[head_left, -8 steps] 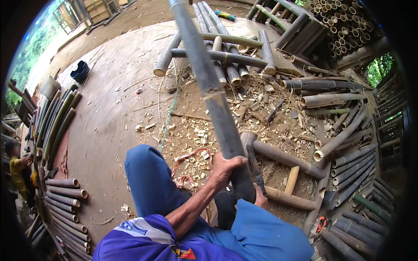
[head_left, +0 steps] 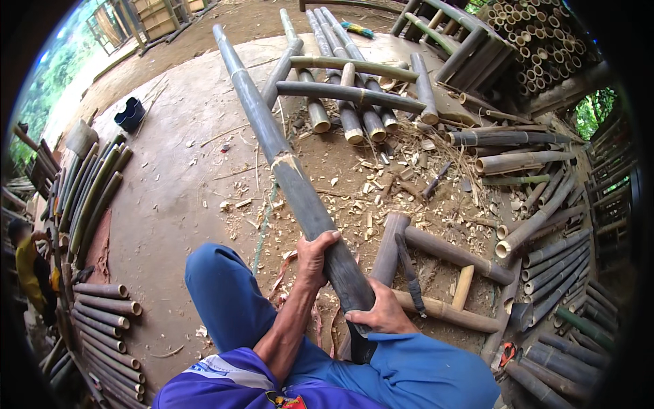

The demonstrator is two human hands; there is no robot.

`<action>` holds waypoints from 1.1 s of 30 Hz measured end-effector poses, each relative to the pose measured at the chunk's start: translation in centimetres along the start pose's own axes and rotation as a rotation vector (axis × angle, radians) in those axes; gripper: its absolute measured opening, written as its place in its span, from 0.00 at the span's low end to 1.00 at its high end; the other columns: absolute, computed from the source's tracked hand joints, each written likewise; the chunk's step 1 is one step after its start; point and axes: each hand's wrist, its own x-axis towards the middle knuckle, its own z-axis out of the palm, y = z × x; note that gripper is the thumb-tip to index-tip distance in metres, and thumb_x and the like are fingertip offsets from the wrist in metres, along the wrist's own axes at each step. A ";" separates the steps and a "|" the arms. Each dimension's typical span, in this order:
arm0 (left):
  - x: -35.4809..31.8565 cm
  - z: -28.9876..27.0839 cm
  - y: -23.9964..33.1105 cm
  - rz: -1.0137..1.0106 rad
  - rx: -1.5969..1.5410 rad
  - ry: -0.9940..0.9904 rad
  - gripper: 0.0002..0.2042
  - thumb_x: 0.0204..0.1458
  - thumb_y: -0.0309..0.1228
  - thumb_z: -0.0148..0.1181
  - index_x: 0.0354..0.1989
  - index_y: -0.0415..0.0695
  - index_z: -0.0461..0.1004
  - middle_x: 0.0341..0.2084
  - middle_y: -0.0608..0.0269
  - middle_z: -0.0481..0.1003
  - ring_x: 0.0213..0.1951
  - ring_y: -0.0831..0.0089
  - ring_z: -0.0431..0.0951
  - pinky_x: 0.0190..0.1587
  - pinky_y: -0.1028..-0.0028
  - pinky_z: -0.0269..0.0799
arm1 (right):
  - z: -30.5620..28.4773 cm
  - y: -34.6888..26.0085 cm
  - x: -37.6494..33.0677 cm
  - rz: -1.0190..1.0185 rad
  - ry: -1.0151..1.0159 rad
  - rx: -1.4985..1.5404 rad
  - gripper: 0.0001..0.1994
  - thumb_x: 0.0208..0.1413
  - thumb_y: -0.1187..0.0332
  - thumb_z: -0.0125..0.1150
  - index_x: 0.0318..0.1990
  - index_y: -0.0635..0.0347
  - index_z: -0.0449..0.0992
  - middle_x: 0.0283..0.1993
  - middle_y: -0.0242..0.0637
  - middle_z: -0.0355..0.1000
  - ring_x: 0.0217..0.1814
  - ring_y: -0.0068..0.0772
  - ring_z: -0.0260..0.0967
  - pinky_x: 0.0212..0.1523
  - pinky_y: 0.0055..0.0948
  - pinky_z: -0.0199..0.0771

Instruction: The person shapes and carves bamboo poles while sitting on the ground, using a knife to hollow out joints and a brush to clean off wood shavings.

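Note:
A long dark bamboo pole (head_left: 303, 194) slants from my lap up to the far left, with a pale scraped ring at one joint. My left hand (head_left: 314, 259) grips it from the left side, thumb over the top. Closer to me, my right hand (head_left: 385, 312) is wrapped round the pole's near end from the right, its fingers partly hidden beneath. Just right of that hand lies a bamboo frame (head_left: 453, 252) with a pale rung, and a dark-handled tool (head_left: 409, 273) leans against it.
A bamboo trestle (head_left: 354, 88) stands ahead, with several poles resting under and across it. Wood chips (head_left: 371, 184) litter the ground. Cut bamboo lengths (head_left: 105, 317) lie at left, and more poles (head_left: 555, 262) at right. A dark bucket (head_left: 129, 114) sits far left; another person (head_left: 34, 269) is at the left edge.
The pole's far end has swung to the left and come lower into view. My left hand has shifted left with it, and my right hand has come out from behind the near end.

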 end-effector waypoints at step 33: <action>7.5 -3.4 -12.2 -0.587 0.665 -0.236 0.12 0.51 0.33 0.65 0.38 0.37 0.77 0.25 0.60 0.75 0.25 0.67 0.75 0.30 0.65 0.76 | 1.7 9.1 -1.8 0.145 -0.015 0.254 0.09 0.62 0.68 0.60 0.43 0.64 0.77 0.31 0.35 0.76 0.30 0.22 0.73 0.34 0.23 0.75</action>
